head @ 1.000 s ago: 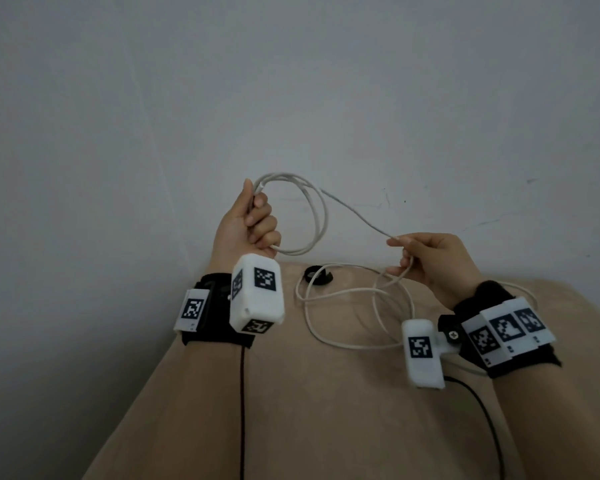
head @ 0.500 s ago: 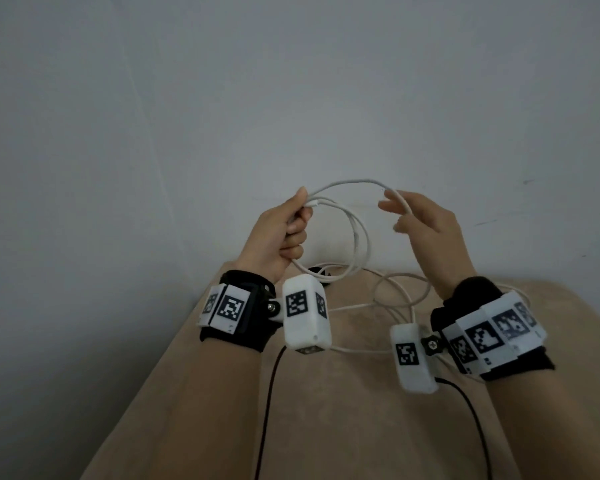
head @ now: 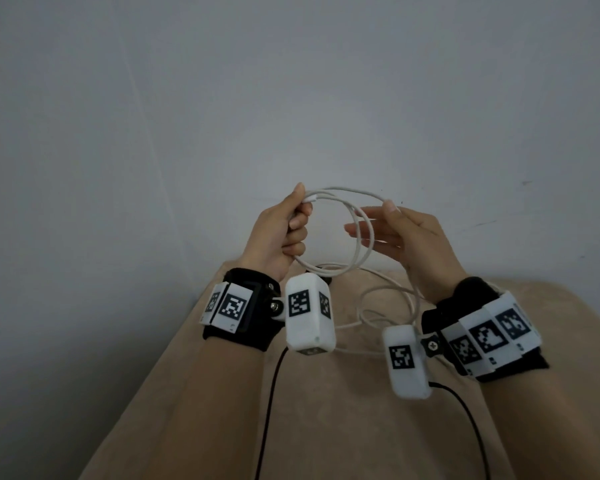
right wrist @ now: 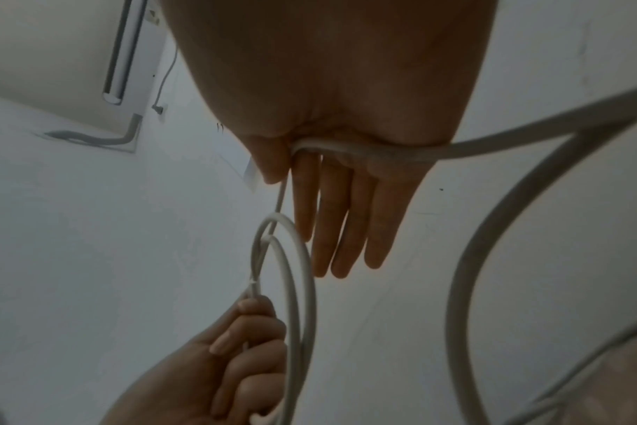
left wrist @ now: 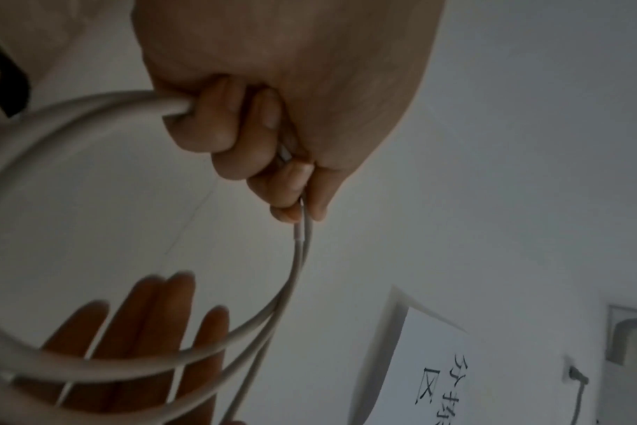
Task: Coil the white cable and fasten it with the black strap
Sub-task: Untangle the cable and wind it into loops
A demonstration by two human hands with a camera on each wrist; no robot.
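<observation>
Head view looks down from above; both wrist views look up closely, perhaps sharing the white cable [head: 357, 233].

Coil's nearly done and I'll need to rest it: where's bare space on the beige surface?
Bare: the near beige surface between the forearms, bordered by two thin black wires, and the far right corner beyond the right hand. Crowded: the middle by the wall, where loose cable loops and the black strap lie.

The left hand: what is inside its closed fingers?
The left hand grips the white cable where its loops gather; a plug end sticks out beside the thumb. How many turns pass through the grip is hidden by the fingers.
</observation>
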